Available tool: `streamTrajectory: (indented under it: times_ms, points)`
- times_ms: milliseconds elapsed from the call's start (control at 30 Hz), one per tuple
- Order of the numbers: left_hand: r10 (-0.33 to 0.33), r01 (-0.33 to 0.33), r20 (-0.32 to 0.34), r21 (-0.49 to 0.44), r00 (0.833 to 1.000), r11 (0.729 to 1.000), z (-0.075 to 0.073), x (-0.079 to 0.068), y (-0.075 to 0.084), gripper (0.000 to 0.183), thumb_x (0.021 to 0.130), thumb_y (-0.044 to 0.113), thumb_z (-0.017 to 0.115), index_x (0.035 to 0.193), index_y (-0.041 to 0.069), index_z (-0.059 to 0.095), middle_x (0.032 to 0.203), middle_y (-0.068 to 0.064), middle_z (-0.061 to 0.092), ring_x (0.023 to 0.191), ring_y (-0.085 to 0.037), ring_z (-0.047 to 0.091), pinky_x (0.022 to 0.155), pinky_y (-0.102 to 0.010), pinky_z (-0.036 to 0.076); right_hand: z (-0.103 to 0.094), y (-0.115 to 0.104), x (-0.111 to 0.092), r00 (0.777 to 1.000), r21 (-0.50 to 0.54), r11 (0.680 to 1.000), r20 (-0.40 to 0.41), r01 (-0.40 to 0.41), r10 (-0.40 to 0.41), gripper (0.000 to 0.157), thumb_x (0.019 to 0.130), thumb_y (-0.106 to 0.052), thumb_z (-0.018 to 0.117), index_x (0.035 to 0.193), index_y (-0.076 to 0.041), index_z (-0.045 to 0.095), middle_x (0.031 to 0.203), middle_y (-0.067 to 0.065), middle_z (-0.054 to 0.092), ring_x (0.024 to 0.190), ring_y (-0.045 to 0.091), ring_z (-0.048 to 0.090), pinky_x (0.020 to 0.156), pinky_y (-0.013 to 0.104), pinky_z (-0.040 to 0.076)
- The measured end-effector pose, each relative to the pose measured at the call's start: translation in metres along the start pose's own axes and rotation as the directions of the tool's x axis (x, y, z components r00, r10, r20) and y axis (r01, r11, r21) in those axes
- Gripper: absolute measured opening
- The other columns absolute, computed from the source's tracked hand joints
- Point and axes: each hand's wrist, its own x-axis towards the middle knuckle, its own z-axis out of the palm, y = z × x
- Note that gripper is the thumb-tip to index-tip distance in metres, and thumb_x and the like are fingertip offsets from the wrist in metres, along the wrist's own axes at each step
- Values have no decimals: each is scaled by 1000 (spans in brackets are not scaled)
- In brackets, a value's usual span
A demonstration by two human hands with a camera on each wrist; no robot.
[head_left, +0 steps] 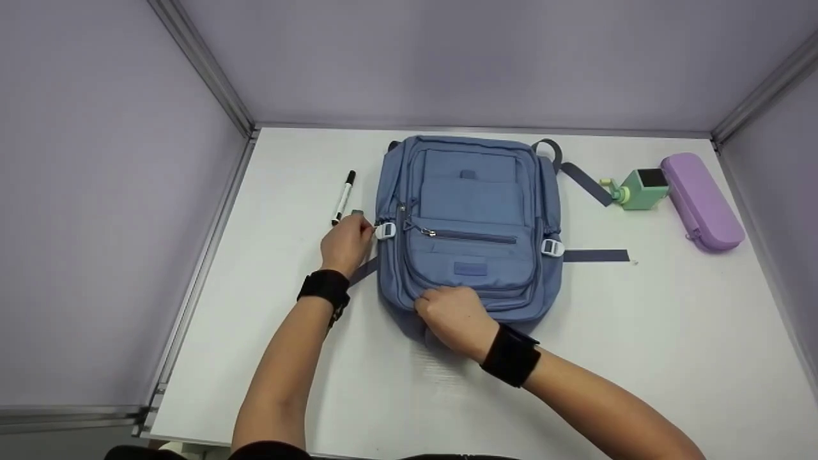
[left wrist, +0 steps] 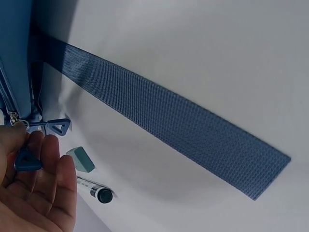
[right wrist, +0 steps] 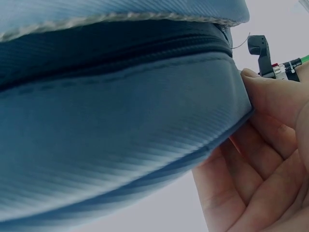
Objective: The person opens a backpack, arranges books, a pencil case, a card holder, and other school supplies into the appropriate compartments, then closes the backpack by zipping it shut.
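Observation:
A blue backpack (head_left: 473,198) lies front up on the white table. At its left side, beside a white buckle (head_left: 386,230), my left hand (head_left: 347,243) pinches a zipper. The left wrist view shows the thumb of that hand (left wrist: 38,183) at the metal zipper slider (left wrist: 15,117). One triangular zipper pull (left wrist: 27,160) hangs over the fingers, and a second triangular pull (left wrist: 59,126) sticks out just beyond. My right hand (head_left: 457,319) grips the bottom edge of the backpack. In the right wrist view, its thumb and fingers (right wrist: 222,186) hold a fabric corner (right wrist: 236,104) below a zipper seam.
Left of the backpack are a marker (head_left: 344,197) and a small grey-green block (left wrist: 81,159). To the right stand a green crank sharpener (head_left: 642,190) and a purple case (head_left: 703,201). Straps (head_left: 595,255) spread from the backpack's sides. Panels surround the table.

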Motion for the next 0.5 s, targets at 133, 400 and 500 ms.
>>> streamTrajectory:
  times_ms: [133, 400, 500]
  points:
    - [2, -2, 5, 4, 1000, 1000, -1, 0, 0, 12, 101, 19, 63, 99, 11, 71, 97, -6, 71, 86, -25, 68, 76, -43, 54, 0, 0, 0, 1000, -4, 1000, 9, -5, 5, 17, 69, -1, 75, 74, -14, 66, 72, -1, 62, 63, 21, 63, 48, 36, 50]
    - [5, -5, -1, 6, 1000, 1000, 0, -2, 0, 12, 101, 21, 64, 100, 11, 72, 97, -5, 72, 85, -24, 68, 75, -42, 54, 2, 0, 0, 1000, 1, 1000, 12, -13, 13, 14, 75, -3, 74, 74, -14, 67, 72, -2, 64, 62, 20, 63, 47, 35, 50]
    - [8, -8, -8, 8, 1000, 1000, 0, -3, 1, 12, 101, 21, 65, 100, 11, 72, 96, -5, 72, 85, -23, 68, 75, -42, 54, 3, 0, 0, 1000, 7, 1000, 10, -18, 18, 12, 76, -5, 76, 76, -14, 69, 73, -2, 65, 62, 20, 63, 47, 35, 50]
